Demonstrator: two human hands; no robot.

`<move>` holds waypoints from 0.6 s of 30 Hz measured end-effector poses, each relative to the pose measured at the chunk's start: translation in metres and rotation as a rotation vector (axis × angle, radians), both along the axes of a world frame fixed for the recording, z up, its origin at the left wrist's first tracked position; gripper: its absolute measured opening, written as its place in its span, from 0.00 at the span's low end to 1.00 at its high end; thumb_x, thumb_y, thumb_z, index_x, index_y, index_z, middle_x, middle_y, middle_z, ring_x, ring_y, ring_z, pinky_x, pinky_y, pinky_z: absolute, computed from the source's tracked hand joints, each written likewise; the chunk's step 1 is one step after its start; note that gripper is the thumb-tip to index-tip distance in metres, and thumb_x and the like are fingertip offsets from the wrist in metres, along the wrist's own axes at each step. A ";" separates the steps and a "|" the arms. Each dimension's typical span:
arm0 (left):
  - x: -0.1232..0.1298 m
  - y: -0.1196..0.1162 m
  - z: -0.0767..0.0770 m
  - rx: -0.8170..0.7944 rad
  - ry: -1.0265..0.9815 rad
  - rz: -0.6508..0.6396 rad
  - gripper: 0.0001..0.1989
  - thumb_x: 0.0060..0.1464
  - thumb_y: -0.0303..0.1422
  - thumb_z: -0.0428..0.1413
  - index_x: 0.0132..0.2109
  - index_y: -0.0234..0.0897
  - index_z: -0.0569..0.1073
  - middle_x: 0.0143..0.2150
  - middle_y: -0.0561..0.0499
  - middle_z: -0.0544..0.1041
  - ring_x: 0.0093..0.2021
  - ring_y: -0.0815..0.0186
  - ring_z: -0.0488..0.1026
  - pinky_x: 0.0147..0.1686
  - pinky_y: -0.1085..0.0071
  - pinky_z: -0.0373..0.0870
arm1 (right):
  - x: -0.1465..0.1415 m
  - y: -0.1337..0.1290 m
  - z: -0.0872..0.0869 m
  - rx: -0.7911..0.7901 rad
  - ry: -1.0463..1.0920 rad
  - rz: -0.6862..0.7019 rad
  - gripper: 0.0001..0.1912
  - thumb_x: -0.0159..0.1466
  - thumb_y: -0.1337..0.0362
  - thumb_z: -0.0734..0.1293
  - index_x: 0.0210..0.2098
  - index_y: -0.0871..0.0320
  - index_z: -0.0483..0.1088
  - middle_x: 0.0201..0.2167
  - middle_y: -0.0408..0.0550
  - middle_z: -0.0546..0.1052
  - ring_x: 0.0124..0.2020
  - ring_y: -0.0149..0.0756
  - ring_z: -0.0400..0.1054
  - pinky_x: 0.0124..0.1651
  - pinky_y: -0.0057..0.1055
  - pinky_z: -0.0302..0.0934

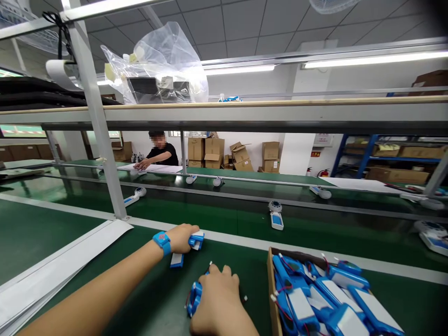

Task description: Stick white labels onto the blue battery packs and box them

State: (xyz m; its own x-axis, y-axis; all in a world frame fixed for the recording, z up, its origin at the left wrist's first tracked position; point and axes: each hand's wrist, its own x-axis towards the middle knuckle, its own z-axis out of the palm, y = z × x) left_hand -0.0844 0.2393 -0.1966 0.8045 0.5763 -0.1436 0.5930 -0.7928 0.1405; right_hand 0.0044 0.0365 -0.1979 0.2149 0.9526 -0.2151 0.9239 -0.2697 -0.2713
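My left hand (181, 237), with a blue band on its wrist, has its fingers closed around a blue battery pack (196, 241) with a white label, over the green work surface (150, 280). Just below that hand lies another blue-and-white battery pack (177, 260). Closer to me, my right hand (219, 294) is curled over a blue battery pack (194, 298) with thin wires; its palm side is hidden. To the right of it, a cardboard box (271, 284) holds many loose blue battery packs (325, 294) with red and black leads.
Beyond a pale strip runs a dark green conveyor carrying white handheld devices (276, 215). A metal post (100, 116) rises at left beside long white sheets (59, 266). An overhead shelf (245, 114) spans the view. Across the line, a person (163, 154) reaches over white sheets.
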 end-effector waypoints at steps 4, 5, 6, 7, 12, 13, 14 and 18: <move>-0.003 -0.006 -0.002 -0.084 -0.047 0.052 0.17 0.60 0.33 0.61 0.55 0.36 0.70 0.53 0.45 0.72 0.49 0.59 0.73 0.47 0.58 0.75 | -0.003 -0.020 -0.004 0.034 0.087 0.007 0.34 0.40 0.57 0.75 0.48 0.55 0.78 0.63 0.60 0.67 0.61 0.74 0.58 0.58 0.61 0.58; -0.004 -0.006 -0.003 -0.116 -0.065 0.071 0.18 0.59 0.32 0.62 0.55 0.36 0.70 0.53 0.45 0.71 0.47 0.60 0.73 0.45 0.60 0.76 | -0.004 -0.024 -0.005 0.043 0.115 -0.001 0.34 0.40 0.57 0.75 0.48 0.55 0.78 0.63 0.59 0.67 0.61 0.74 0.58 0.57 0.61 0.60; -0.005 -0.006 -0.003 -0.148 -0.090 0.091 0.18 0.58 0.30 0.62 0.54 0.36 0.70 0.53 0.46 0.71 0.46 0.61 0.73 0.42 0.62 0.76 | -0.005 -0.027 -0.007 0.056 0.144 -0.007 0.34 0.40 0.57 0.75 0.48 0.55 0.78 0.63 0.59 0.66 0.62 0.75 0.56 0.57 0.60 0.60; -0.007 -0.006 -0.003 -0.182 -0.120 0.111 0.19 0.55 0.28 0.63 0.53 0.37 0.70 0.52 0.46 0.71 0.44 0.61 0.74 0.38 0.64 0.77 | -0.006 -0.030 -0.008 0.068 0.174 -0.012 0.34 0.41 0.56 0.75 0.49 0.54 0.78 0.64 0.57 0.65 0.63 0.75 0.55 0.58 0.59 0.60; -0.020 -0.011 -0.002 -0.387 -0.306 0.237 0.21 0.45 0.27 0.58 0.48 0.40 0.66 0.33 0.56 0.68 0.25 0.62 0.73 0.18 0.70 0.71 | -0.004 -0.056 0.002 0.183 0.302 -0.061 0.32 0.40 0.59 0.78 0.47 0.45 0.78 0.62 0.47 0.67 0.66 0.69 0.52 0.63 0.51 0.56; -0.023 -0.014 -0.001 -0.423 -0.353 0.260 0.22 0.46 0.29 0.57 0.50 0.41 0.64 0.30 0.58 0.66 0.24 0.62 0.73 0.18 0.70 0.70 | 0.000 -0.067 0.010 0.289 0.328 -0.082 0.30 0.41 0.59 0.78 0.45 0.42 0.78 0.59 0.45 0.69 0.65 0.67 0.52 0.62 0.51 0.57; -0.026 -0.019 0.002 -0.456 -0.406 0.276 0.25 0.47 0.30 0.57 0.53 0.41 0.62 0.29 0.58 0.65 0.24 0.61 0.74 0.18 0.69 0.72 | 0.007 -0.079 0.018 0.440 0.337 -0.112 0.27 0.42 0.59 0.78 0.43 0.41 0.78 0.56 0.45 0.70 0.64 0.65 0.53 0.61 0.50 0.58; -0.016 -0.052 0.022 -0.565 -0.635 0.237 0.27 0.54 0.38 0.55 0.58 0.44 0.55 0.35 0.55 0.69 0.34 0.60 0.77 0.28 0.67 0.78 | 0.066 -0.134 0.052 1.063 0.028 -0.247 0.17 0.50 0.59 0.73 0.40 0.45 0.75 0.46 0.50 0.70 0.55 0.57 0.60 0.55 0.51 0.61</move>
State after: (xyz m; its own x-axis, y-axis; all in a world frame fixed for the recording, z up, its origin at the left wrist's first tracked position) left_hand -0.1005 0.1873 -0.1746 0.6978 0.7159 -0.0238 0.4095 -0.3715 0.8332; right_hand 0.0705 -0.0970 -0.1464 0.4336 0.5858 0.6847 0.8663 -0.0618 -0.4957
